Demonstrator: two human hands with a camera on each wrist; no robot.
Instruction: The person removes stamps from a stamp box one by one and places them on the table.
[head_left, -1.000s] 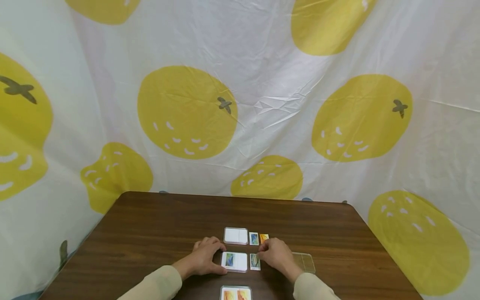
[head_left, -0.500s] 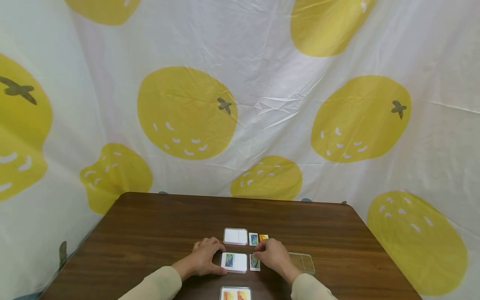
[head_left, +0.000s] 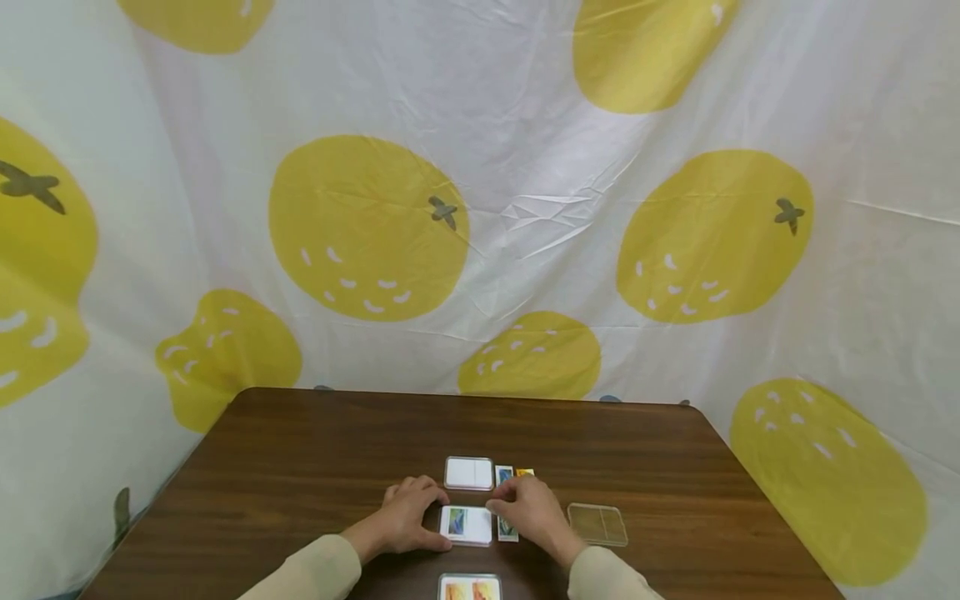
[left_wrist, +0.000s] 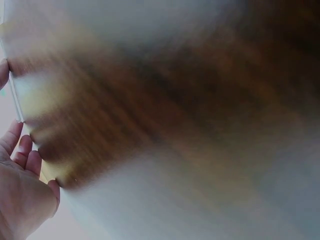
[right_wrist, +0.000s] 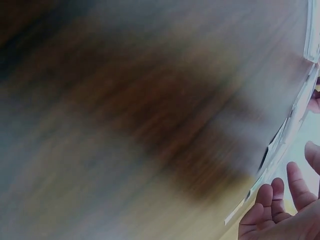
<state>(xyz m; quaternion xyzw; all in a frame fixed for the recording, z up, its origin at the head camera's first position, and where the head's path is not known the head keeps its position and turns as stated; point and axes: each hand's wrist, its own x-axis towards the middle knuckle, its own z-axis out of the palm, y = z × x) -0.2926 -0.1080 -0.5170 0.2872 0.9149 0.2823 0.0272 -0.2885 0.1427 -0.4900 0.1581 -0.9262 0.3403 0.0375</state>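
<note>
A clear plastic case (head_left: 480, 528) with a white insert and a small green-blue picture lies mid-table. My left hand (head_left: 405, 515) grips its left side, thumb at the near corner and index finger at the far one. In the left wrist view, the left hand (left_wrist: 22, 180) shows at the left edge. Over the case's far right corner are the fingertips of my right hand (head_left: 534, 512); I cannot tell whether they pinch anything. A stamp-like picture (head_left: 507, 534) lies beside the case, partly covered by that hand. The right wrist view shows the right hand (right_wrist: 280, 210) with fingers slightly bent.
Beyond lies another clear case (head_left: 468, 473) with a white insert, beside a blue stamp-like picture (head_left: 504, 473) and an orange one (head_left: 525, 472). A transparent lid (head_left: 597, 525) is to the right. Nearest me sits a case (head_left: 470, 590) holding two orange pictures.
My right hand has moved left, from over the stamp-like picture to the case's right corner, uncovering more of the transparent lid. The left hand has stayed on the case.
</note>
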